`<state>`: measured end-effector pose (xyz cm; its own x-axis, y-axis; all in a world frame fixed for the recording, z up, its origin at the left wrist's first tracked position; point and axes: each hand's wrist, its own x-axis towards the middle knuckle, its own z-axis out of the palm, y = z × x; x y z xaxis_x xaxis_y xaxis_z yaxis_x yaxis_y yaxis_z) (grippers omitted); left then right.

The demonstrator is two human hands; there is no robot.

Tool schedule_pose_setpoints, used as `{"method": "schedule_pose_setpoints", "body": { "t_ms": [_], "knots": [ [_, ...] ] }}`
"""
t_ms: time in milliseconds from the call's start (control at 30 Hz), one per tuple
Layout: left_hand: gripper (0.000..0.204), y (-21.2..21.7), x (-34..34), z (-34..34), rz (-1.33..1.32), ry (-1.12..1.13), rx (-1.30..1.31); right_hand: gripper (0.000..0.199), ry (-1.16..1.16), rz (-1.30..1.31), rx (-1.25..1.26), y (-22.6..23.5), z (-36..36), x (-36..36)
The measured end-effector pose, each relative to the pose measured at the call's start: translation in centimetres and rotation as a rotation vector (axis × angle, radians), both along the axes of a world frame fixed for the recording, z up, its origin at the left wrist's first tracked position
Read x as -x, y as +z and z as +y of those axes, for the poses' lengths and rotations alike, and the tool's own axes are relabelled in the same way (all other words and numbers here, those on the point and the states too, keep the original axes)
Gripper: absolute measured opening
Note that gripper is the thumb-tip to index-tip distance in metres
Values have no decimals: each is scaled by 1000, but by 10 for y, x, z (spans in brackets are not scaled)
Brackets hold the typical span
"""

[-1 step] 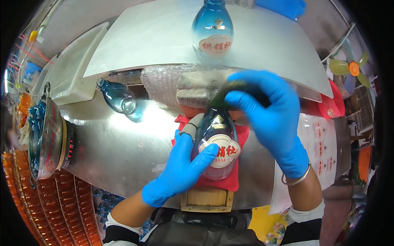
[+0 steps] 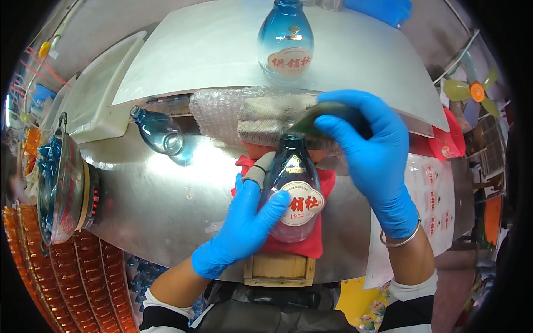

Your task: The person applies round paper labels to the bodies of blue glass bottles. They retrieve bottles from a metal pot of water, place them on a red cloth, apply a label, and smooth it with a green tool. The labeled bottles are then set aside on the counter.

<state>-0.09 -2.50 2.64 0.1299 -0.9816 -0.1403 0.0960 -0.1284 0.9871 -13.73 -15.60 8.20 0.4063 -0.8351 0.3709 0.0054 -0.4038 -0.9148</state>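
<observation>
A blue glass bottle (image 2: 293, 166) with a white label leans on a red cloth (image 2: 311, 236) over a wooden block (image 2: 279, 270). My left hand (image 2: 239, 222), in a blue glove with a grey knitted cover on a finger, grips its left side, thumb across the label. My right hand (image 2: 369, 139), gloved too, pinches a dark green, thin, flat piece (image 2: 322, 116), its kind unclear, over the bottle's neck. Behind the neck sits a stack of grey ribbed cloth (image 2: 264, 119). A second labelled blue bottle (image 2: 286, 41) stands upright farther back.
A clear blue bottle (image 2: 159, 131) lies on the metal table (image 2: 161, 222) to the left. A scale (image 2: 91, 194) with a bowl of blue pieces stands far left, near a white bin (image 2: 105, 94). On the right are a label sheet (image 2: 416, 216) and a small fan (image 2: 476, 91).
My right hand has shifted slightly to the right with the green piece, which shows more of its flat face. My left hand keeps its grip on the bottle.
</observation>
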Motion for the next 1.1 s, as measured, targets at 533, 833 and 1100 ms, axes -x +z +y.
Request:
{"method": "schedule_pose_setpoints", "body": {
  "t_ms": [533, 833, 1100],
  "knots": [
    [73, -9, -25, -3, 143, -189, 45, 35, 267, -111, -813, -55, 48, 28],
    [74, -11, -24, -1, 195, -136, -2, 25, 275, -127, -923, -57, 51, 34],
    [83, -1, -7, 1, 186, -136, -42, 35, 235, -51, -644, -74, 51, 30]
  ]
}}
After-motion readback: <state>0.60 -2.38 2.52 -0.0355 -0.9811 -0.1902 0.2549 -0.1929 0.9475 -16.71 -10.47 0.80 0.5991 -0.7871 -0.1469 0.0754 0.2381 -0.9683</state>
